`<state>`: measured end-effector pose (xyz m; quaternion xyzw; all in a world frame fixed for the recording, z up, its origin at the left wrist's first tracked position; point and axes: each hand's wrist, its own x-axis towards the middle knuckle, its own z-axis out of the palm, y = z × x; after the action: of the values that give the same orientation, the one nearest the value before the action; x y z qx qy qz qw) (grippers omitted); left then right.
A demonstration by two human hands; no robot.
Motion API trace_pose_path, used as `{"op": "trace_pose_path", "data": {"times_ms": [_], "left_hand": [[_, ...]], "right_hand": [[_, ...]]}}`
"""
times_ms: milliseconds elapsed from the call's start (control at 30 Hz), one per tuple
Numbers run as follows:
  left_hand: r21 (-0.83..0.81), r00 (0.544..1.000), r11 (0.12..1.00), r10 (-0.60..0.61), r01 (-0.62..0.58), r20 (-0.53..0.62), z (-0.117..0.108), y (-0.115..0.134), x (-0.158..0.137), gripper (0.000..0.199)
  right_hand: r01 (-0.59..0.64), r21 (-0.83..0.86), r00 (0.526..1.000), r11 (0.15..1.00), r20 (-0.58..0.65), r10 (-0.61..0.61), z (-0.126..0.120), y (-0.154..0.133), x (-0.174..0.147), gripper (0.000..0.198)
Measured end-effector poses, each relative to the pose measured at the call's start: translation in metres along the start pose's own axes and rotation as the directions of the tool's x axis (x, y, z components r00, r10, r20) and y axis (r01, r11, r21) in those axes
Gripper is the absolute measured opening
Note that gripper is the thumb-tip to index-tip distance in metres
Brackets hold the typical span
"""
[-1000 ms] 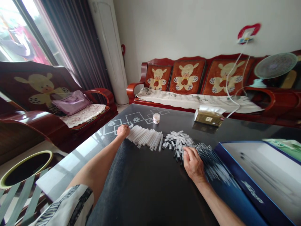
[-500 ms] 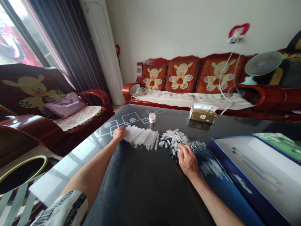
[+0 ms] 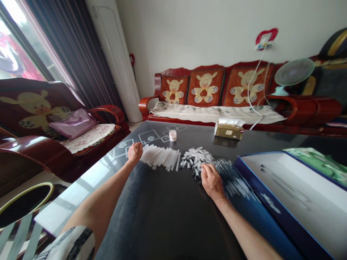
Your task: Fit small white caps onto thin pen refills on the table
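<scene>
My left hand is closed at the left end of a row of translucent white pen barrels. What its fingers hold, if anything, is hidden. A heap of small white and black pen caps lies just right of the barrels. My right hand rests at the heap's near edge with curled fingers pressed together, and I cannot make out anything in them. Beside that hand, on its right, thin pen refills with dark shafts and pale ends lie in a bundle.
A blue box with a white inside stands at the right, a few thin refills in it. Farther back on the dark table are a small white jar and a tissue pack. Green packaging lies behind the box.
The view has swung slightly to the right. My left hand has tipped up a little beside the barrels. My right hand stays by the caps, and the piles look the same.
</scene>
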<state>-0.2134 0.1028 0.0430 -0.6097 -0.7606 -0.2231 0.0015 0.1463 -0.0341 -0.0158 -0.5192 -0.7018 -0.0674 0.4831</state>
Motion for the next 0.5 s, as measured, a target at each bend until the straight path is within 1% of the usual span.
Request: {"op": "trace_pose_path", "data": {"times_ms": [67, 100, 133, 167, 200, 233, 300, 367, 467, 500], "left_hand": [[-0.031, 0.995, 0.996, 0.078, -0.080, -0.059, -0.001, 0.019, -0.022, 0.037], [-0.053, 0.986, 0.988, 0.140, -0.144, -0.086, 0.001, 0.030, -0.037, 0.035], [-0.112, 0.956, 0.956, 0.254, -0.271, -0.148, 0.004, 0.042, -0.054, 0.033], [-0.164, 0.907, 0.899, 0.374, -0.406, -0.194, 0.009, 0.055, -0.072, 0.032], [-0.198, 0.851, 0.833, 0.474, -0.516, -0.225, 0.015, 0.067, -0.091, 0.031], [-0.210, 0.821, 0.797, 0.525, -0.567, -0.224, 0.021, 0.079, -0.110, 0.029], [-0.229, 0.783, 0.749, 0.585, -0.622, -0.211, 0.034, 0.097, -0.143, 0.025], [-0.237, 0.750, 0.712, 0.622, -0.661, -0.224, 0.044, 0.108, -0.166, 0.025], [-0.217, 0.718, 0.685, 0.658, -0.696, -0.226, 0.052, 0.112, -0.179, 0.025], [-0.214, 0.719, 0.686, 0.659, -0.695, -0.221, 0.053, 0.112, -0.179, 0.025]], "right_hand": [[-0.001, 0.007, 1.000, 1.000, -0.001, 0.001, 0.000, 0.000, 0.001, 0.025], [-0.001, 0.010, 1.000, 1.000, -0.003, 0.001, 0.000, 0.000, 0.001, 0.025], [-0.001, 0.015, 1.000, 1.000, -0.007, 0.002, 0.000, 0.000, 0.001, 0.025], [-0.002, 0.024, 1.000, 1.000, -0.012, 0.003, 0.001, 0.000, 0.001, 0.024], [-0.003, 0.037, 1.000, 0.999, -0.017, 0.004, 0.001, 0.001, 0.001, 0.024], [-0.005, 0.056, 1.000, 0.998, -0.021, 0.007, 0.000, 0.001, 0.000, 0.024], [-0.018, 0.106, 0.999, 0.994, -0.041, 0.022, -0.001, 0.000, 0.000, 0.024], [-0.037, 0.147, 0.997, 0.988, -0.068, 0.047, -0.006, -0.005, 0.000, 0.024], [-0.027, 0.163, 0.997, 0.986, -0.071, 0.039, -0.023, -0.018, 0.012, 0.025], [-0.010, 0.163, 0.997, 0.987, -0.071, 0.022, -0.032, -0.022, 0.020, 0.025]]}}
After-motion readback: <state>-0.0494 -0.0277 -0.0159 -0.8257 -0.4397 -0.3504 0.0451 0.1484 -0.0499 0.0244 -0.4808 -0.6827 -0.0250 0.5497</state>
